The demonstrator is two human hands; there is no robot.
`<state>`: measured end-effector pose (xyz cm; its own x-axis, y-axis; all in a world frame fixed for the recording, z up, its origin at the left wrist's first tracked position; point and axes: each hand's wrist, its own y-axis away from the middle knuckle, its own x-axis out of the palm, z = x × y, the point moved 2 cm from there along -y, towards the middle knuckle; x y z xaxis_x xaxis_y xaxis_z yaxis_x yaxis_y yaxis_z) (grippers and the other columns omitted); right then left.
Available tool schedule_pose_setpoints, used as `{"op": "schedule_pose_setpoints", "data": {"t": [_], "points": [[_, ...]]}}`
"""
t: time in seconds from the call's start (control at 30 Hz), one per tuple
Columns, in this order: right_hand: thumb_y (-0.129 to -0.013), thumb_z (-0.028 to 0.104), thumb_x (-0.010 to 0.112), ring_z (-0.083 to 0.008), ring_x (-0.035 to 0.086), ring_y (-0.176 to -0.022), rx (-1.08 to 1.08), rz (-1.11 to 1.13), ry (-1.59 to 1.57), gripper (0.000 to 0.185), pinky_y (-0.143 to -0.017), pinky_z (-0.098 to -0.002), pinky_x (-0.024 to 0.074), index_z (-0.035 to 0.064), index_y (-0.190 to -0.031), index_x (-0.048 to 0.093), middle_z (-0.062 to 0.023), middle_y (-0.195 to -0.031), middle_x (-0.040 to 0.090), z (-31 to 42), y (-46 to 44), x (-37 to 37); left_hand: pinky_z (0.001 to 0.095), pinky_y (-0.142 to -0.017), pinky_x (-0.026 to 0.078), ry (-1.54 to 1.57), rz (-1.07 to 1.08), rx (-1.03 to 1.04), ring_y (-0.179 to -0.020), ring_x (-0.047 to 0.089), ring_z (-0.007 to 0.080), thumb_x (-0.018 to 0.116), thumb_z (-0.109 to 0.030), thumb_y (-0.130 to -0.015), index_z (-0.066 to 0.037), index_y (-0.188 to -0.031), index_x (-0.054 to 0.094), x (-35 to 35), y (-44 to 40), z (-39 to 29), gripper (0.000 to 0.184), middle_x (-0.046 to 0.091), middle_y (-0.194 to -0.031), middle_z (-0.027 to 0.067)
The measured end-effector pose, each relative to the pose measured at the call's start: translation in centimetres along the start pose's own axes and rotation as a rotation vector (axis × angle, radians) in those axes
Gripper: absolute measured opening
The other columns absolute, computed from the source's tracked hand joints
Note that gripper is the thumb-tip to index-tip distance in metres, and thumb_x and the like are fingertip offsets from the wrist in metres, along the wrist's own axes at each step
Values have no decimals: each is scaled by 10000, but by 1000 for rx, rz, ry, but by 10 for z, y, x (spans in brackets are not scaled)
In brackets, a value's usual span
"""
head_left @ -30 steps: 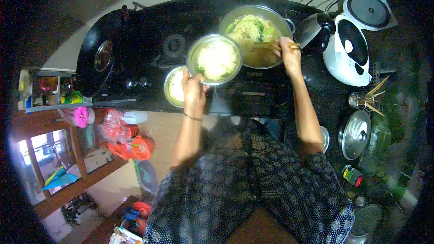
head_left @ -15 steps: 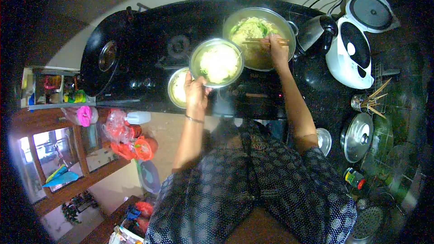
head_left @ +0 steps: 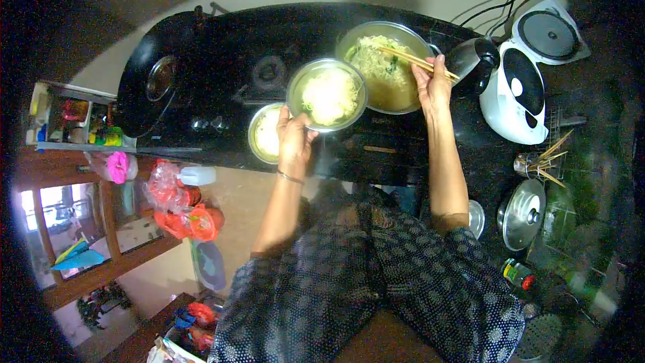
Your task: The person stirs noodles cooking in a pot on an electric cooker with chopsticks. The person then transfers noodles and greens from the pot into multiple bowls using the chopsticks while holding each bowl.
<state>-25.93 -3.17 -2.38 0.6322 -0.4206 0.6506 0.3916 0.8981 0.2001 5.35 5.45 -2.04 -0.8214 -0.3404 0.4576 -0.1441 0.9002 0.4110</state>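
Observation:
My left hand (head_left: 294, 136) grips the near rim of a metal bowl of noodles (head_left: 329, 97), held just left of the pot. Another bowl of noodles (head_left: 266, 136) sits behind and left of that hand on the black counter, partly covered by the held bowl. Wooden chopsticks (head_left: 416, 60) are pinched in my right hand (head_left: 433, 84) at the right side of the pot. Their tips touch the noodles in the large metal pot (head_left: 396, 104), which also holds green leaves and broth.
A black wok (head_left: 151, 81) stands at the left. Right of the pot are a kettle (head_left: 470, 64) and a white rice cooker with its lid up (head_left: 500, 104). A glass lid (head_left: 523, 215), a jar (head_left: 517, 273) and a holder of chopsticks (head_left: 527, 163) lie farther right.
My right hand has moved right, and the chopsticks have turned from nearly level to slanting, tips up-left in the noodles. The left hand still holds the bowl beside the pot.

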Motion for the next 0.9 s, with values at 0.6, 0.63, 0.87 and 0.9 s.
{"op": "schedule_pose_setpoints", "data": {"t": [0.6,0.63,0.87,0.9], "points": [[-941,282,507,-256,649,-733,-307,74,157,296,-714,-391,586,-8,-885,525,-135,-826,592,102,27,54,225,-455,541,45,44,52,-653,615,162,488,66,-706,-56,-1218,407,8,-1,0,533,596,-932,82],[-940,279,510,-258,648,-739,-298,67,180,296,-714,-394,586,-11,-883,523,-134,-830,588,100,27,53,225,-455,541,48,42,54,-653,615,162,488,66,-706,-56,-1218,407,9,-2,-1,533,596,-932,82],[-929,266,533,-287,644,-791,-264,25,106,290,-743,-416,582,-18,-869,517,-133,-858,571,96,24,40,205,-427,507,56,45,53,-644,590,143,464,84,-702,-49,-1201,426,14,4,-6,518,582,-947,84],[-929,259,532,-290,642,-801,-270,48,76,285,-748,-421,581,-19,-868,515,-131,-858,567,100,25,44,203,-425,509,48,58,63,-629,586,133,470,77,-698,-66,-1174,450,14,2,-5,498,592,-932,67]]}}
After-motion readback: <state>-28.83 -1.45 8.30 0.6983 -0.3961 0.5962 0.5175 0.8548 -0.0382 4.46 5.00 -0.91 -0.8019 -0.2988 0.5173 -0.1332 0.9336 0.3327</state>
